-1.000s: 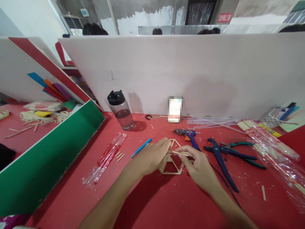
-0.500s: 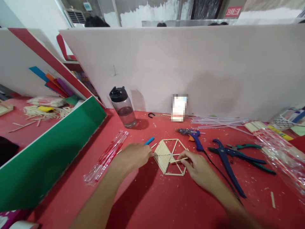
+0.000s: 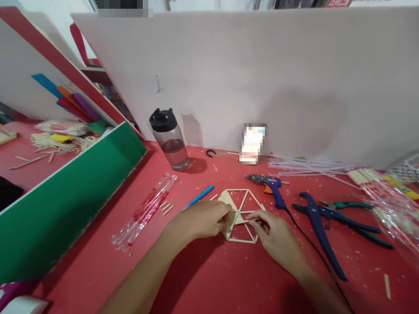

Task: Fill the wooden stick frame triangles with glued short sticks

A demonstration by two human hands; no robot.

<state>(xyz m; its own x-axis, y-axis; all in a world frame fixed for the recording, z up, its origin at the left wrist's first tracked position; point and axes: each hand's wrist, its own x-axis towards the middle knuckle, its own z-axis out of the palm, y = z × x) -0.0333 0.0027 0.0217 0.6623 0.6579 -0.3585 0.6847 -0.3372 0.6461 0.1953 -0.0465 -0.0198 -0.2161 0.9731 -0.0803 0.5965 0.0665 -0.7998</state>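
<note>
A hexagonal frame of wooden sticks (image 3: 245, 240) lies on the red table, its left part filled with sticks side by side and its right part divided by spokes. My left hand (image 3: 209, 216) reaches over the filled part, fingers bent together and pointing down near the centre. Its fingertips are partly hidden, so I cannot make out what is in them. My right hand (image 3: 273, 231) is closed at the frame's right side, pinching a short wooden stick (image 3: 248, 221) between thumb and fingers. That stick's left end lies near the middle of the frame.
Right of the frame lie a blue glue gun (image 3: 276, 192) with a cord, dark blue cutters (image 3: 316, 226) and green-handled pliers (image 3: 350, 218). A blue pen (image 3: 201, 196), loose sticks (image 3: 167, 208) and plastic wrappers (image 3: 144, 213) lie left. Behind stand a water bottle (image 3: 172, 146) and a phone (image 3: 252, 144).
My left hand has moved right, from the frame's left corner to over its filled part, uncovering short sticks and more of the pen. My right hand keeps its stick. The camera view has tilted down.
</note>
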